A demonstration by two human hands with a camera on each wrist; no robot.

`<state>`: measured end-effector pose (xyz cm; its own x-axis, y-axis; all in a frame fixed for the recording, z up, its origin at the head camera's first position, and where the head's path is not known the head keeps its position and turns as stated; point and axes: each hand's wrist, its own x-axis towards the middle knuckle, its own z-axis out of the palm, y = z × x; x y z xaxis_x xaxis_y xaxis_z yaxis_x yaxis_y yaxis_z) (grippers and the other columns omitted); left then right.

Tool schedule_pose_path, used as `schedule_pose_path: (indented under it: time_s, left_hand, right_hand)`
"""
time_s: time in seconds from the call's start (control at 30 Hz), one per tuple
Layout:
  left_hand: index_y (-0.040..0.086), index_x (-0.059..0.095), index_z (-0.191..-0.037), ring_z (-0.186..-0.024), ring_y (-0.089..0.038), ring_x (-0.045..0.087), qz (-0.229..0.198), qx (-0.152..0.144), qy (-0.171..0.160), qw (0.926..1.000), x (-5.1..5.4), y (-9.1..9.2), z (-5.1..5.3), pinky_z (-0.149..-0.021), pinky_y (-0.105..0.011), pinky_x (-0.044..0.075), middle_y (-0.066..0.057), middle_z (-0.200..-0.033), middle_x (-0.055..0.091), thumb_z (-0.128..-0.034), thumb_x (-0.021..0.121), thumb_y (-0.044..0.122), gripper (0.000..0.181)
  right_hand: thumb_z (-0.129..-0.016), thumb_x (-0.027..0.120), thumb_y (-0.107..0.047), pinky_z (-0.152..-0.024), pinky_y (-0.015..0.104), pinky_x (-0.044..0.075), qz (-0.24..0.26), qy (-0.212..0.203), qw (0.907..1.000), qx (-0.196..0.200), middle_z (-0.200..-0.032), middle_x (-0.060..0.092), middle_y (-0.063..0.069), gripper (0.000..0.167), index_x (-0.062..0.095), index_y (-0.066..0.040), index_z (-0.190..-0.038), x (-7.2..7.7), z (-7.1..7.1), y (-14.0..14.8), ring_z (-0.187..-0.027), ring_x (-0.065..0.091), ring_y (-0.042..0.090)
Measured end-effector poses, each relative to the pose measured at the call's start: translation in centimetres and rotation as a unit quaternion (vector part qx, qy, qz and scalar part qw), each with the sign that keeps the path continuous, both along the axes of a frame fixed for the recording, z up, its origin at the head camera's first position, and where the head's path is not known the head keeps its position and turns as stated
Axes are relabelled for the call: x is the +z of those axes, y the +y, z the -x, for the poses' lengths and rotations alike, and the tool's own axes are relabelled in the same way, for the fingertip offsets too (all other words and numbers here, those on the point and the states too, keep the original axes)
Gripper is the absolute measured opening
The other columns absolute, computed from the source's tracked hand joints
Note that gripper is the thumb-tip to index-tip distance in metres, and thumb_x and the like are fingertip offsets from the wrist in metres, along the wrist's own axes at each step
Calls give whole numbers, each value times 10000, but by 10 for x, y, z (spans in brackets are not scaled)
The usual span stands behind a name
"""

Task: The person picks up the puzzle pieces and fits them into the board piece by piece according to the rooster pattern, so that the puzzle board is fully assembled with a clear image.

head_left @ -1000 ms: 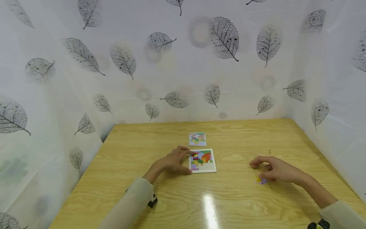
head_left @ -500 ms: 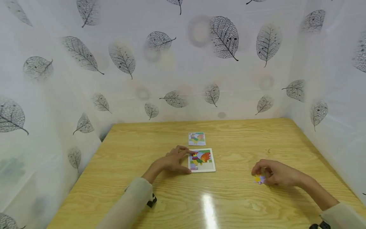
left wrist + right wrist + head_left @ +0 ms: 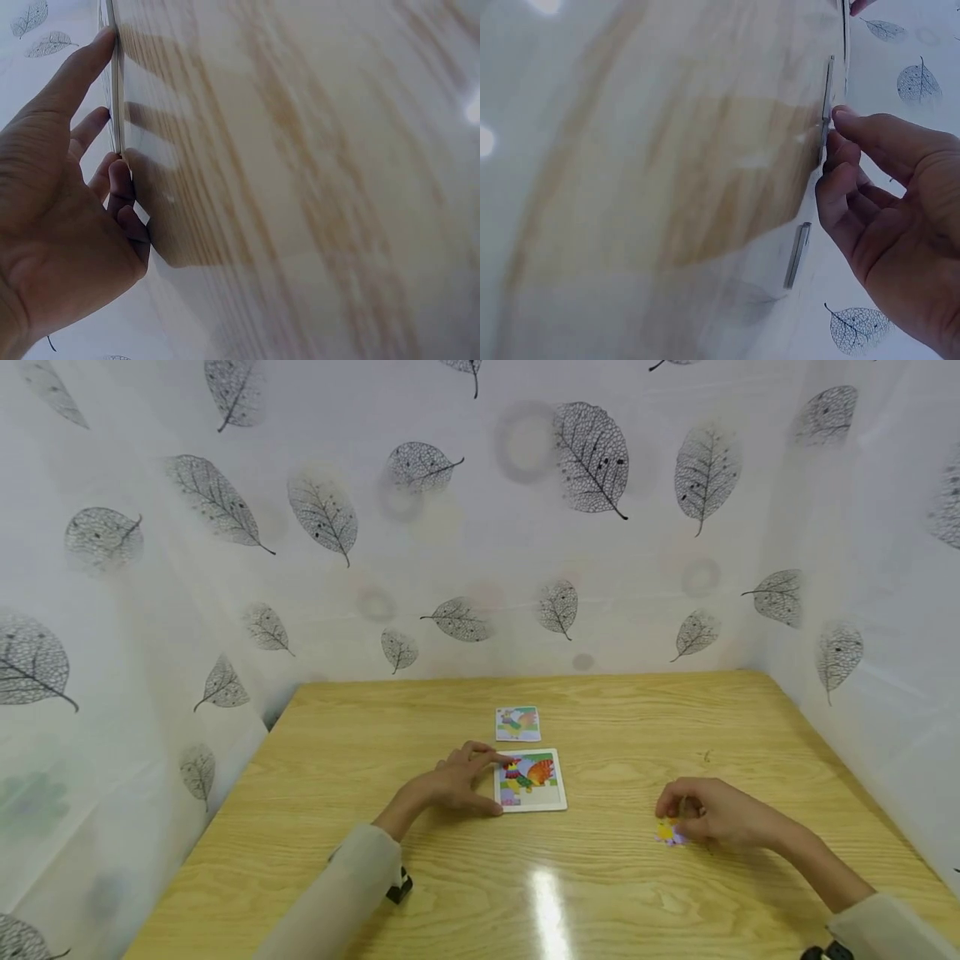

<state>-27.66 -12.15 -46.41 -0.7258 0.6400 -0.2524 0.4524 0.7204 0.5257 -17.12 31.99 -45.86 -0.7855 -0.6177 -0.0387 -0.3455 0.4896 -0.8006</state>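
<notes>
A white-rimmed puzzle tray (image 3: 552, 795) holds a partly assembled rooster picture, with bare white at its lower right. My left hand (image 3: 457, 781) steadies its left side, the index finger resting over the top left and the thumb touching the lower left corner. To the right, my right hand (image 3: 723, 810) pinches a yellow and purple puzzle piece (image 3: 664, 832) low at the tabletop between thumb and fingers. From the right wrist, thin pieces show edge-on: one (image 3: 829, 86) by the thumb tip and another (image 3: 798, 255) below the fingers. Their printed faces are hidden there.
A square picture card (image 3: 517, 724) of the same rooster lies just behind the tray. The wooden table (image 3: 607, 893) extends around both hands. Leaf-printed white curtains (image 3: 480, 552) stand along its back and sides.
My right hand has closed its thumb and fingers on the yellow and purple puzzle piece and shifted it slightly left. The left hand and tray have stayed in place.
</notes>
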Motion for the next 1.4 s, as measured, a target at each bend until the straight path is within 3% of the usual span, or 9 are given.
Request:
schedule_pose_path:
  time_s: [0.2, 0.3, 0.43, 0.6, 0.77, 0.97, 1.4]
  left_hand:
    - [351, 421, -1574, -1503, -398, 251, 0, 13, -16, 10000, 1, 1, -1, -1185, -659, 242, -71, -1660, 221, -877, 794, 527, 810]
    - [350, 424, -1573, -1503, -401, 250, 0, 0, -38, 10000, 3, 1, -2, -1186, -657, 239, -75, -1661, 219, -880, 796, 517, 805]
    - [334, 429, -1573, -1503, -412, 247, -10, -28, -35, 10000, 4, 0, -3, -1185, -672, 227, -89, -1660, 219, -884, 796, 505, 800]
    - [339, 423, -1574, -1519, -422, 220, 31, -27, -23, 10000, 5, 0, -3, -1186, -700, 200, -89, -1666, 209, -890, 787, 511, 794]
    - [346, 424, -1573, -1502, -414, 250, 32, 1, -16, 10000, 4, 0, -2, -1184, -683, 224, -85, -1659, 221, -884, 793, 512, 800]
    - [360, 424, -1566, -1471, -381, 288, 22, 54, -37, 10000, 2, 1, -2, -1172, -657, 261, -62, -1642, 239, -882, 795, 516, 795]
    - [349, 433, -1569, -1495, -391, 266, 25, 69, -40, 10000, 4, 2, -3, -1173, -670, 255, -74, -1658, 229, -883, 799, 503, 793]
  right_hand:
    - [-943, 729, -28, -574, 285, 439, 96, -84, 9988, 469, -1166, 613, 135, 320, 636, -86, -1243, 3, -1, 8, -701, 486, 100]
    - [-915, 730, 18, -582, 295, 433, 186, -73, 9976, 659, -1130, 611, 134, 347, 644, -92, -1232, 2, -1, 9, -722, 484, 126]
    - [-921, 752, -25, -600, 289, 459, 134, 33, 9988, 476, -1020, 640, 72, 277, 680, -122, -1170, -1, -1, 6, -749, 515, 140]
    - [-931, 760, -63, -598, 270, 470, 10, 161, 9992, 362, -1032, 661, 40, 243, 693, -136, -1154, 0, 1, -5, -733, 519, 93]
    - [-936, 750, -49, -595, 261, 472, 33, 506, 9979, 407, -1047, 675, 24, 254, 690, -157, -1158, 4, 11, -29, -716, 504, 55]
    - [-921, 730, -8, -595, 248, 455, -94, 934, 9955, 78, -1079, 676, 11, 273, 706, -155, -1149, 11, 28, -68, -690, 488, 37]
    - [-867, 718, 21, -624, 251, 446, -158, 1042, 9944, 34, -1011, 667, 43, 236, 752, -117, -1055, 1, 59, -138, -687, 478, 82]
